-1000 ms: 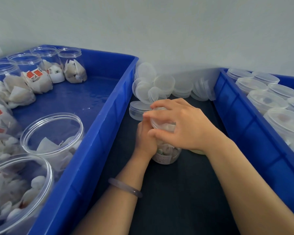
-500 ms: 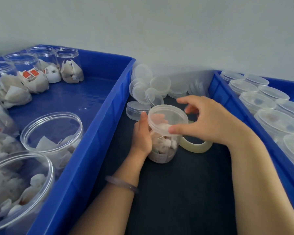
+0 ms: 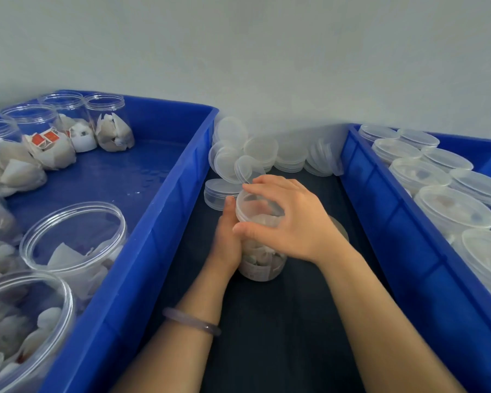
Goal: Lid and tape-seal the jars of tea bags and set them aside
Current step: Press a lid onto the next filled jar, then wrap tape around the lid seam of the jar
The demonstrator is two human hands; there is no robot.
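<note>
My right hand (image 3: 294,222) is back on the lid (image 3: 246,207), fingers (image 3: 270,183) curled round its rim, left hand (image 3: 226,241) gripping the jar (image 3: 260,269) — tape roll (image 3: 341,228) now half-hidden behind my right hand, spare lids (image 3: 262,150) beyond.

blue crates (image 3: 165,222); clear jar (image 3: 257,268), translucent lid (image 3: 253,205); white tea bags (image 3: 57,154), red tags (image 3: 44,136); dark tabletop (image 3: 281,321).

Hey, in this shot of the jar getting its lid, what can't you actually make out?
Head view only:
- Whether the lid is fully seated on the jar: the right hand covers much of it.
- The tape roll: mostly behind that hand.
- Fingers of the left hand: behind the jar.
- Open jars in the left bin: cut off by the frame edge.
</note>
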